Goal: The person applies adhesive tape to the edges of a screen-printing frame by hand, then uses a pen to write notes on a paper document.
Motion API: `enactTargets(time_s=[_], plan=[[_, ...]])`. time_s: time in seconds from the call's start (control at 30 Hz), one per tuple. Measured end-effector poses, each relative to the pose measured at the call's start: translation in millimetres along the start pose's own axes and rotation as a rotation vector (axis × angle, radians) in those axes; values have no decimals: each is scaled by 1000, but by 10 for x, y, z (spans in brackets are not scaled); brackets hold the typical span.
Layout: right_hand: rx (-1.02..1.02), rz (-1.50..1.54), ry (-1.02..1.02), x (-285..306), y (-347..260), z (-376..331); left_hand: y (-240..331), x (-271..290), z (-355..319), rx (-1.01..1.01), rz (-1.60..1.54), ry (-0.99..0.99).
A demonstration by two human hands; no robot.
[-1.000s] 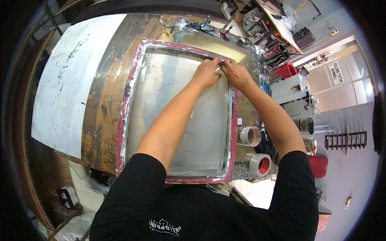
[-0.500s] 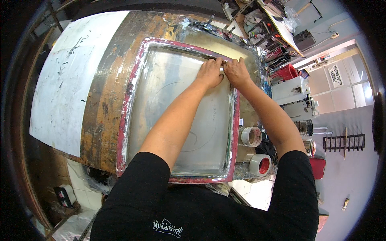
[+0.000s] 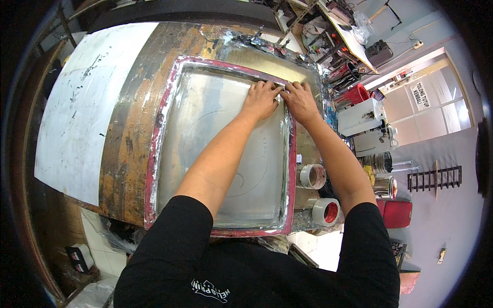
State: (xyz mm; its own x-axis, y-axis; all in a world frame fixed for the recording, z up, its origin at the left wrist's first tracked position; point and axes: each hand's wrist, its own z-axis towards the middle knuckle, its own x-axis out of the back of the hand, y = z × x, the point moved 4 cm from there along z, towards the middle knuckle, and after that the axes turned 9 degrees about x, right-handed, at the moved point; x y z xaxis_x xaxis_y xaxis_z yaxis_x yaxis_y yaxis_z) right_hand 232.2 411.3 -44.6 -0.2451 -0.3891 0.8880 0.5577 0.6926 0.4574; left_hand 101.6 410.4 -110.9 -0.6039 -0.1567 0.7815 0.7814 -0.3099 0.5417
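Observation:
A screen-printing frame (image 3: 291, 190) with a worn red rim lies flat on the worktable, its pale mesh (image 3: 262, 177) marked with a faint curved outline and small lettering. At the frame's far right corner, my left hand (image 3: 260, 100) bends its fingers over the inner edge of the far bar. My right hand (image 3: 301, 101) is right beside it on the corner, its fingers curled and its thumb side towards the left hand. Both hands look closed in a pinch. Whatever lies between their fingertips is too small or hidden to name.
Two rolls of clear tape (image 3: 304, 176) stand right of the frame. A white sheet (image 3: 77, 118) covers the left end of the stained wooden table (image 3: 123, 154). Beyond the right edge are a metal can (image 3: 384, 188) and a red container (image 3: 354, 94). A cluttered shelf (image 3: 341, 33) stands far right.
The view has shifted slightly, so the frame and table sit a little lower and further left. Both hands stay at the same corner, their fingers slightly repositioned.

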Motion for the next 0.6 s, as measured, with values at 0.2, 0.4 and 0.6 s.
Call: enactTargets(time_s=[0.2, 0.4, 0.6], plan=[[20, -24, 16, 59, -22, 90, -42, -5, 39, 57, 29, -23], [79, -42, 2, 206, 8, 133, -75, -22, 69, 80, -40, -80], [212, -33, -58, 214, 129, 241, -71, 20, 106, 116, -86, -49]])
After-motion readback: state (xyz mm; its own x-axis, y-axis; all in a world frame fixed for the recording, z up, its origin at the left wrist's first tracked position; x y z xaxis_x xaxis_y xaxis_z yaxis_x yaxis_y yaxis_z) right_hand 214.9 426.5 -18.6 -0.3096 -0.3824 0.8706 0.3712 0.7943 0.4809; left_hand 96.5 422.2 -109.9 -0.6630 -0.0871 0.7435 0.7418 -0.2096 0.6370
